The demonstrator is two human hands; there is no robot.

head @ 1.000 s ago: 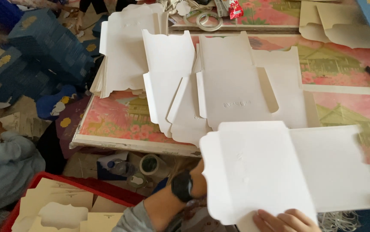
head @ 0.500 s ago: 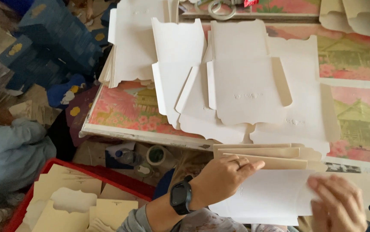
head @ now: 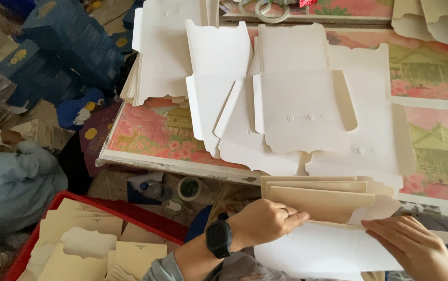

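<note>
My left hand (head: 263,222), with a black watch on the wrist, presses its fingers on a folded cream card sheet (head: 322,202) in my lap area. My right hand (head: 410,245) rests flat on the white lower part of the same sheet (head: 317,250), fingers pointing left. The sheet's cream flaps are folded over in layers just below the table edge. Several flat white die-cut card blanks (head: 297,104) lie spread on the table above.
The table (head: 151,130) has a pink and green picture top. A stack of white blanks (head: 156,57) sits at its left. A red crate (head: 93,244) of cream cut cards stands lower left. Blue boxes (head: 62,47) and another person's light sleeve (head: 10,182) are at left.
The white sheet, held up flat one second ago, has come down below the table edge and been folded. Both hands now press on it.
</note>
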